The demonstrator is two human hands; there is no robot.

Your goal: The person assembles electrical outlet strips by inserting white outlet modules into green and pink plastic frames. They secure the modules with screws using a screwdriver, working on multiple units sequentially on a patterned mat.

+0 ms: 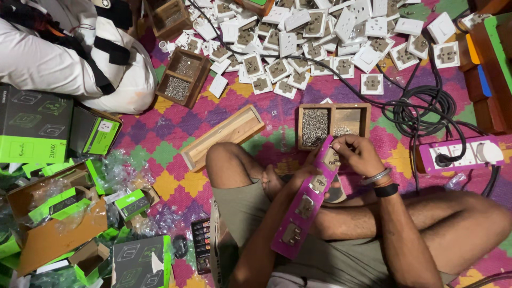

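Our right hand (356, 153) pinches a screw, left hand (298, 178) grips the purple board (309, 200); just beyond it, the wooden tray (334, 126) holds screws.

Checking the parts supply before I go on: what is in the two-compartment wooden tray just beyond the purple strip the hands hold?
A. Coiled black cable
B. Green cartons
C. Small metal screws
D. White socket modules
C: the wooden tray holds small metal screws, heaped in its left compartment with a smaller heap in the right one, just past the right hand on the purple strip.
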